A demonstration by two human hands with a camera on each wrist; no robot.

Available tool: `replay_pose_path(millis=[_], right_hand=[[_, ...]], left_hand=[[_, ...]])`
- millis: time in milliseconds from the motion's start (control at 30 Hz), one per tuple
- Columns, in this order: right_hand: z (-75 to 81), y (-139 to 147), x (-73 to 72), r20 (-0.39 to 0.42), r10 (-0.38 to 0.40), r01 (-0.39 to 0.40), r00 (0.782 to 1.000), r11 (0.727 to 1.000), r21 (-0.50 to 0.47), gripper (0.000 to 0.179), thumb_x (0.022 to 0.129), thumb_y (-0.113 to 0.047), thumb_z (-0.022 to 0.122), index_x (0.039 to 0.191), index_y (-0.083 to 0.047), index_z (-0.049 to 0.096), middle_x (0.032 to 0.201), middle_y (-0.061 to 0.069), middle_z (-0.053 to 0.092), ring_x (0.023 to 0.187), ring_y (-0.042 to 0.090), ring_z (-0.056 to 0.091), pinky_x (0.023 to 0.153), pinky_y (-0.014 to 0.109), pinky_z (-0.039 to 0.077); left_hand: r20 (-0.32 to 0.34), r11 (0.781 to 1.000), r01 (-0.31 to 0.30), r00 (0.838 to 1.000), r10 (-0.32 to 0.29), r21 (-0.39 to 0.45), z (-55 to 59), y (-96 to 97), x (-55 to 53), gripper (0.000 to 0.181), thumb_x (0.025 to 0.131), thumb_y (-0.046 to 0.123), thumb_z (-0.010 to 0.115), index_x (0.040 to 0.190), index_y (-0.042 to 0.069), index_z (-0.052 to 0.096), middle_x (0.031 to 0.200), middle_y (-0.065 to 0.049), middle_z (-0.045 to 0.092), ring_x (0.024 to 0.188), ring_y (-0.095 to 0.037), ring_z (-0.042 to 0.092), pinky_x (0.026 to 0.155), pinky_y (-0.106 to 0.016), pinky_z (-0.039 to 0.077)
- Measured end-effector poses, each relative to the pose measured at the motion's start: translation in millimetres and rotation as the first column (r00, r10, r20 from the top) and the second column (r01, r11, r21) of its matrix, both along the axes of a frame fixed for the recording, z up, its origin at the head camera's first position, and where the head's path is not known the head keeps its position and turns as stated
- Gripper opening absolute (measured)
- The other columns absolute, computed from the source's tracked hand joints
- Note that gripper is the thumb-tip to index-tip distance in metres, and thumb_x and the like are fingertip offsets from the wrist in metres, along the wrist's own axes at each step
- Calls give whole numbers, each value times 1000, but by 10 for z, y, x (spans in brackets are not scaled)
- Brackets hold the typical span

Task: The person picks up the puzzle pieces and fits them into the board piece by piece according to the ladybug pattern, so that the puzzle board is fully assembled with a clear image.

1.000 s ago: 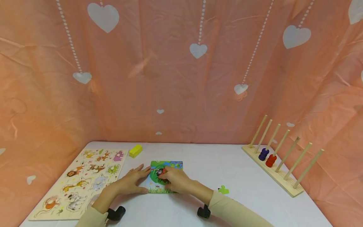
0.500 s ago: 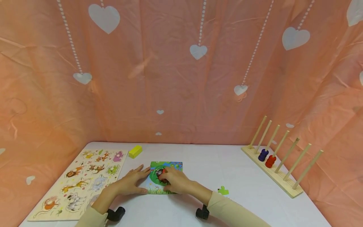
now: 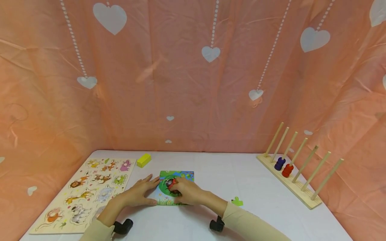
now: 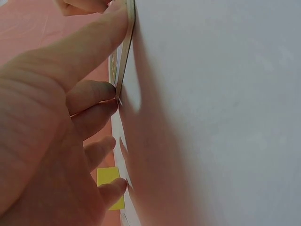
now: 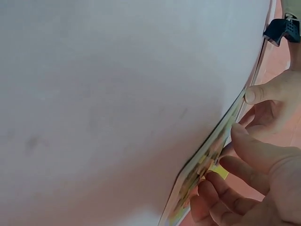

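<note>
A small ladybug jigsaw puzzle (image 3: 164, 197) lies flat on the white table, its ladybug on a green leaf partly covered by my right hand. My left hand (image 3: 140, 192) is beside it, with fingers spread and fingertips along its left edge. In the left wrist view, the left thumb (image 4: 101, 40) and a fingertip meet the thin board's edge. My right hand (image 3: 190, 191) rests over the puzzle's right half, fingertips pressing on the ladybug. The right wrist view shows the right thumb (image 5: 242, 134) by the near edge, apart from the relaxed fingers (image 5: 209, 195) on the picture.
A loose green puzzle piece (image 3: 237, 201) lies right of the right forearm. At the left is a wooden animal peg board (image 3: 60, 204); a yellow block (image 3: 144, 160) sits behind. A wooden peg rack (image 3: 297, 187) with purple and red beads stands at the right.
Both hands stay almost in place. The right fingertips shift slightly over the ladybug, which shows a little more red now.
</note>
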State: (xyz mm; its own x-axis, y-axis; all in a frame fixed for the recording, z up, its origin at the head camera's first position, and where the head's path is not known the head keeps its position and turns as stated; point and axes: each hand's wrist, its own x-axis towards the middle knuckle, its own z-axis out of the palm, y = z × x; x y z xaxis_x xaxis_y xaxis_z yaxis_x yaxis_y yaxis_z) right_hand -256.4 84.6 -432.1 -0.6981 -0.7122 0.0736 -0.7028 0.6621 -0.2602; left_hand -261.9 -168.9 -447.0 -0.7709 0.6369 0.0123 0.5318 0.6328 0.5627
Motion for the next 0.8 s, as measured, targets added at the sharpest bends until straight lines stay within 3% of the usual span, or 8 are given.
replay_pose_path(millis=[133,233,367,567,800], right_hand=[[34,20,52,-60,26,-23,998,998,57,40,84,-27,82,120,-12,72,110,-2,60,101,6,56,86,20,49],[67,50,156,-127,94,-73,987,984,162,48,89,-37,75,129,-11,66,131,3,60,120,13,56,96,29,50],[84,113,354,-116,159,-121,981,952,282,64,95,-51,61,145,-11,52,156,7,41,142,25,40,108,47,43],[36,179,602,-69,137,-106,988,936,335,76,96,-61,50,153,-12,41,161,5,31,146,30,32,111,55,36],[-5,177,681,-44,109,-89,993,942,324,76,95,-62,49,153,-12,40,162,3,31,147,30,30,112,56,34]], left_hand=[[-5,1000,0,1000,0,1,-1,-2,-2,82,84,38,78,143,-9,46,154,-27,35,142,-57,16,107,-78,12],[-9,1000,-1,1000,1,1,-4,-1,-2,83,84,39,78,143,-9,46,154,-27,35,142,-57,16,107,-77,12],[-7,1000,-2,1000,2,2,-2,2,3,83,84,40,77,143,-9,45,154,-27,34,142,-57,15,108,-77,11],[-2,1000,-9,1000,9,4,3,0,10,83,84,39,77,143,-9,45,155,-27,34,143,-57,15,108,-76,11],[2,1000,-10,1000,10,2,5,6,13,83,84,40,77,144,-8,45,155,-26,34,143,-56,15,109,-76,11]])
